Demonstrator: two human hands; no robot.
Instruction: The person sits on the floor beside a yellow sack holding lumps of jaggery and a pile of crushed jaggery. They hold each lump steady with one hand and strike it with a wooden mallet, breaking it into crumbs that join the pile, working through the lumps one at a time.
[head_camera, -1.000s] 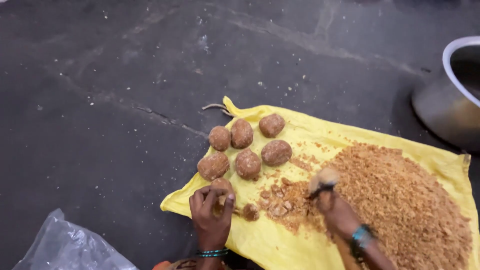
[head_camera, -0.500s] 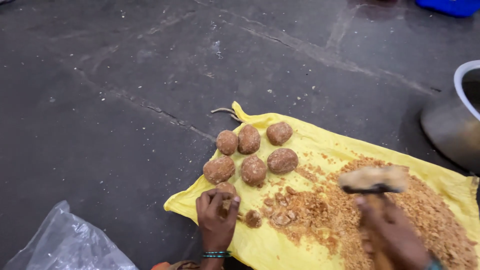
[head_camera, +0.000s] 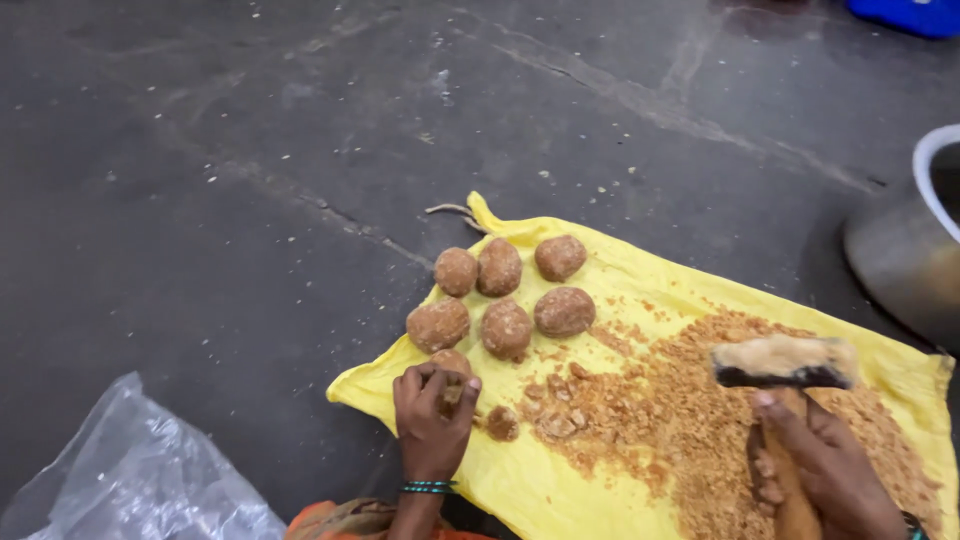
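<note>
I read crushing underway: left hand (head_camera: 433, 420) pins a brown lump (head_camera: 451, 365) on the yellow cloth (head_camera: 520, 480), right hand (head_camera: 815, 460) grips a raised hammer (head_camera: 785, 362); next needs a square strike.

I see a bright yellow cloth (head_camera: 640, 290) on a dark grey floor (head_camera: 200, 150) flecked with pale specks. Six brown lumps (head_camera: 505, 328) with a dull, sugary bloom sit on it, beside a golden-brown heap of crumbs (head_camera: 690, 420). My right hand (head_camera: 825, 470) grips a hammer (head_camera: 785, 362) with a black head dusted tan and a light wooden handle. My left hand (head_camera: 432, 420) wears a teal bangle (head_camera: 430, 487). The pot (head_camera: 900, 250) is grey steel, the plastic bag (head_camera: 140, 480) clear.
</note>
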